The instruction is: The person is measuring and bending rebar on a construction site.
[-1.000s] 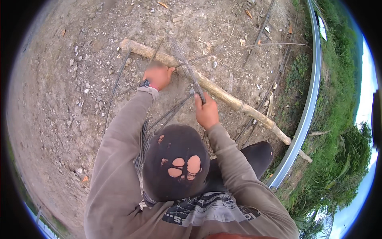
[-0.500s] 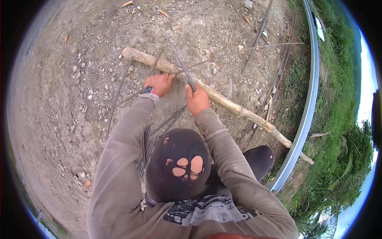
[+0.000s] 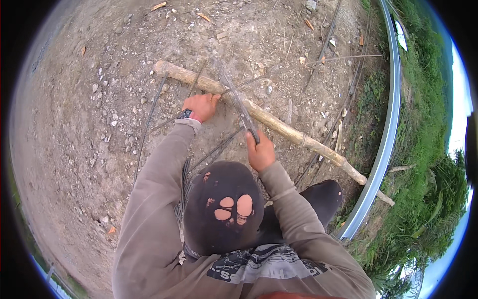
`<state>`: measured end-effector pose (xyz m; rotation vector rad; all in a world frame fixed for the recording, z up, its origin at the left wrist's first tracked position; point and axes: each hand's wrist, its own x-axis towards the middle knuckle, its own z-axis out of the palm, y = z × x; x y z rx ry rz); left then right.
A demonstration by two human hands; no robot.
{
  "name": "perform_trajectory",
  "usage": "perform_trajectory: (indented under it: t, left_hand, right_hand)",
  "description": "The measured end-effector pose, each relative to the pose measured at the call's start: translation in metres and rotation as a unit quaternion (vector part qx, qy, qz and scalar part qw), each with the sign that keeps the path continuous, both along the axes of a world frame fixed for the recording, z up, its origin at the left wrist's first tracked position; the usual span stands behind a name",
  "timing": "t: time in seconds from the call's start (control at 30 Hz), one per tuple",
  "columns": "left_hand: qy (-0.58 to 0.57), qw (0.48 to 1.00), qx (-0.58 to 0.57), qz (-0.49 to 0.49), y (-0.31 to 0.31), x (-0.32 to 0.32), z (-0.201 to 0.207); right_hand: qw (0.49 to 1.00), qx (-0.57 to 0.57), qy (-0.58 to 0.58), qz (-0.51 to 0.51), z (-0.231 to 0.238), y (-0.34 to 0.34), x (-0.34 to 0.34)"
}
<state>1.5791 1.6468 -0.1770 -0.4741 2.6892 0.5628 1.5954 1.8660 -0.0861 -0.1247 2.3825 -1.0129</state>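
A pale wooden pole (image 3: 284,128) lies slantwise on the ground in front of me. A thin metal rod (image 3: 318,62) crosses over it and runs off to the right. My left hand (image 3: 201,106), with a watch at the wrist, is closed around this rod just beside the pole. In my right hand (image 3: 260,151) is the handle of a hacksaw (image 3: 235,92), the fingers wrapped round it. The saw slants away from me across the pole and rod, just right of my left hand. Where its blade meets the rod is too blurred to make out.
More dark rods (image 3: 150,119) lie left of my arm, and a bundle of them (image 3: 182,187) passes by my knee (image 3: 224,204). Long rods (image 3: 354,79) lie to the right. A metal guardrail (image 3: 391,114) curves beside green plants (image 3: 423,99). Stones dot the dirt (image 3: 74,149).
My right hand has drawn the hacksaw back toward me and slightly right. My left hand stays on the rod by the pole.
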Motion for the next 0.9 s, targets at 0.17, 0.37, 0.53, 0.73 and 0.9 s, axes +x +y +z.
perform_trajectory:
  t: [0.17,0.37,0.53,0.73,0.9]
  left_hand:
    - [-0.008,1.0,0.007,-0.006,-0.002,0.001,0.018]
    - [0.029,0.999,0.029,-0.013,0.003,-0.006,-0.004]
    - [-0.004,1.0,0.003,-0.007,-0.006,0.001,0.014]
    - [0.008,1.0,0.014,-0.005,0.011,-0.01,-0.004]
    - [-0.02,1.0,0.003,0.004,-0.006,0.001,0.013]
  right_hand:
    - [0.999,0.013,-0.028,-0.007,0.061,0.037,0.028]
    - [0.999,-0.011,0.028,-0.017,-0.011,-0.03,-0.027]
    - [0.999,-0.04,0.005,-0.031,0.056,0.042,0.04]
    - [0.999,0.013,0.04,-0.005,-0.023,-0.033,-0.036]
    - [0.998,-0.053,0.01,-0.033,0.065,0.048,0.045]
